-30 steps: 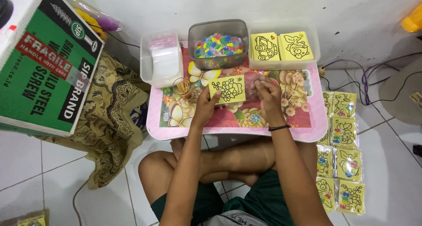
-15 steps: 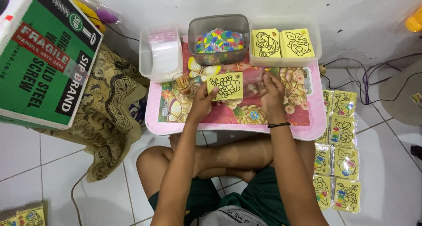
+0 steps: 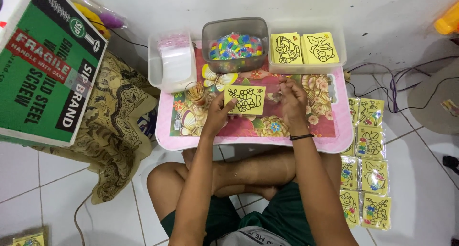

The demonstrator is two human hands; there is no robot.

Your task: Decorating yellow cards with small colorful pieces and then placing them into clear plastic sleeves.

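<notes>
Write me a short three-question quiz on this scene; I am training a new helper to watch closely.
1. True or false: the left hand touches the yellow square card with a black outline drawing.
2. Which holds the small multicoloured pieces: (a) the grey clear plastic tub, (b) the white plastic bin with clear bags, (c) the clear tray of yellow cards?
3. On which side of the pink floral lap table do the packed yellow cards on the floor lie?

Key: 1 true; 2 a; 3 the person's right.

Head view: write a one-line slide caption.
Seated cross-legged, a person's left hand pins a yellow picture card on a pink floral tray table; right hand beside it.
</notes>
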